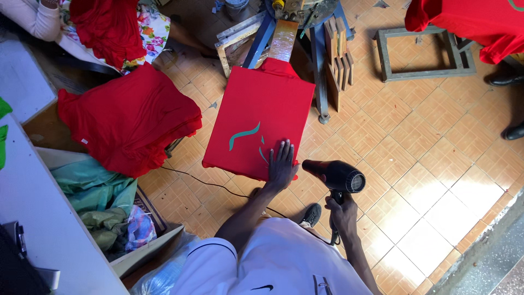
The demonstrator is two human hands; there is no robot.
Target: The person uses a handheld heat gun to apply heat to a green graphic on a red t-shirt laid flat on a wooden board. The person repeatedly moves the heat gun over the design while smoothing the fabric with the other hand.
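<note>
A red shirt is stretched flat over a printing board, with teal curved marks printed near its lower edge. My left hand lies flat, fingers spread, on the shirt's lower right corner beside the teal print. My right hand grips the handle of a black hair dryer, whose nozzle points left toward the shirt's corner, just right of my left hand.
A stack of red shirts sits to the left. The dryer's cord trails over the tiled floor. Wooden frames and the press stand are behind. Another person's shoes are at right; a white bench is at left.
</note>
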